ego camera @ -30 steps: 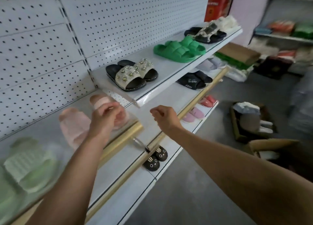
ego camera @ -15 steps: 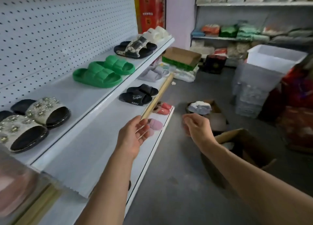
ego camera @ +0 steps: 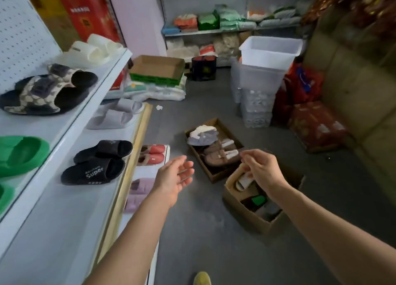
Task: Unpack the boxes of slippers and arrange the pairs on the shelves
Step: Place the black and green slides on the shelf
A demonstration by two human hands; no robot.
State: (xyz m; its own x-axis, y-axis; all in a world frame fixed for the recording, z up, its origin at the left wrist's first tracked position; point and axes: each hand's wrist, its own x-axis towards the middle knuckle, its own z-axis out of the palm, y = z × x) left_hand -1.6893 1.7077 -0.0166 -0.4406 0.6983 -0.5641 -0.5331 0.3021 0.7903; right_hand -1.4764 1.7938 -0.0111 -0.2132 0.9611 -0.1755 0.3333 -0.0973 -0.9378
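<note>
Both forearms reach out over the grey floor (ego camera: 192, 231). The left hand (ego camera: 174, 177) hovers palm-up with fingers relaxed and apart, empty, just beside the lowest white shelf (ego camera: 147, 171). The right hand (ego camera: 260, 169) hangs above the nearer open brown cardboard box (ego camera: 252, 218) of mixed slippers, fingers loosely curled, gripping nothing. Just beyond lies a shallow cardboard tray (ego camera: 211, 174) holding brown fur-lined slippers (ego camera: 220, 155). On the middle shelf sit black "Super" slides (ego camera: 94, 171); farther back stand stacked translucent plastic bins (ego camera: 263, 70).
</note>
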